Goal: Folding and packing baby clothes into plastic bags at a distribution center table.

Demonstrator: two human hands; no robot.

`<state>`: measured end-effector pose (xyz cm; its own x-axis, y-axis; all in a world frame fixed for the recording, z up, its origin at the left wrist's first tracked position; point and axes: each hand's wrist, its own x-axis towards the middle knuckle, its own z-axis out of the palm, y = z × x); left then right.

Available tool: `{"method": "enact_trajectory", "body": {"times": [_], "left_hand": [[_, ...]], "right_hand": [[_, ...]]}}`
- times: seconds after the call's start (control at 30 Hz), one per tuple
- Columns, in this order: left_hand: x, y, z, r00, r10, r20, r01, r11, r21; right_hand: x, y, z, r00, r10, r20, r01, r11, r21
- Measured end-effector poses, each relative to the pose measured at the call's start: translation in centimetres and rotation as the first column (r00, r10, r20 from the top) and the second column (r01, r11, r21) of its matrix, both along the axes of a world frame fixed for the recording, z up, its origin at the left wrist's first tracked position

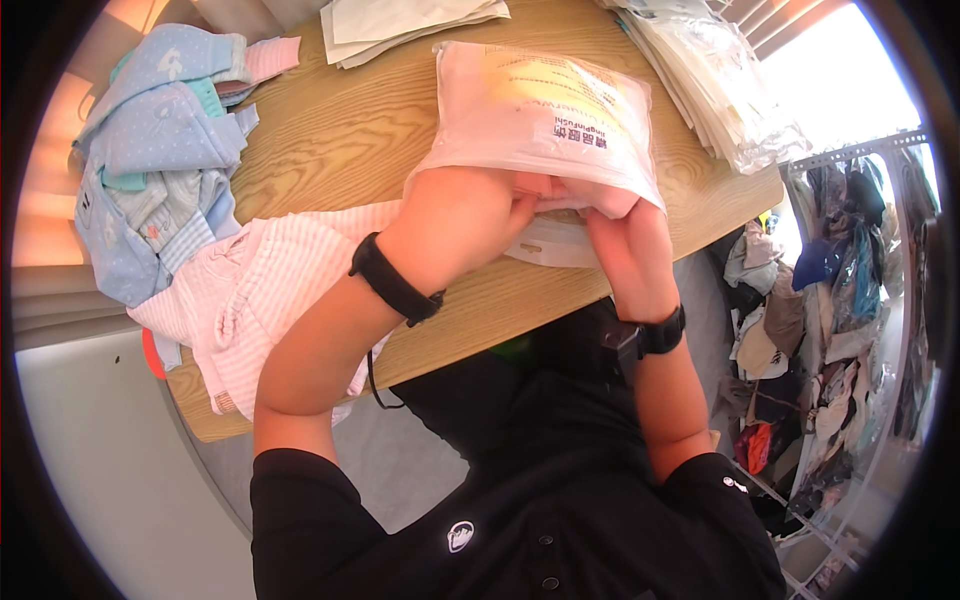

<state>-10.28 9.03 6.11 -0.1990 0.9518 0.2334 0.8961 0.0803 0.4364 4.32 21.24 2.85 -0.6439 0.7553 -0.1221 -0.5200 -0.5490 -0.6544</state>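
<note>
A translucent plastic garment bag [540, 110] with printing lies on the wooden table, its opening toward me. My left hand [475, 195] reaches into the opening from the left, and my right hand [628, 215] is at its right corner, partly under the plastic edge. Between them a bit of folded pink garment [540, 187] shows in the mouth of the bag. The bag and the cloth hide most of my fingers, so their grip is not visible. Below the bag, another plastic piece with a slotted handle hole [530, 247] lies near the table's edge.
A pink-and-white striped garment [290, 270] lies under my left forearm and hangs over the table's front edge. Light blue clothes [165, 150] are heaped at the far left. Flat bags [410, 25] and a stack of clear bags [710, 90] lie at the back. A clothes-filled rack [850, 260] stands right.
</note>
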Motion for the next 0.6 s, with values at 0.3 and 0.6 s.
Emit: {"method": "enact_trajectory", "body": {"times": [0.3, 0.6], "left_hand": [[1.5, 1.0, -1.1, 0.989, -0.067, 0.135, 0.037, 0.976, 0.215], [2.2, 1.0, -2.2, 0.960, -0.107, 0.258, -0.044, 0.854, 0.518]], "right_hand": [[7.8, -11.2, 2.1, 0.927, 0.257, 0.274, -0.219, 0.962, -0.160], [3.2, -10.8, 2.5, 0.752, 0.640, 0.158, -0.653, 0.756, 0.045]]}}
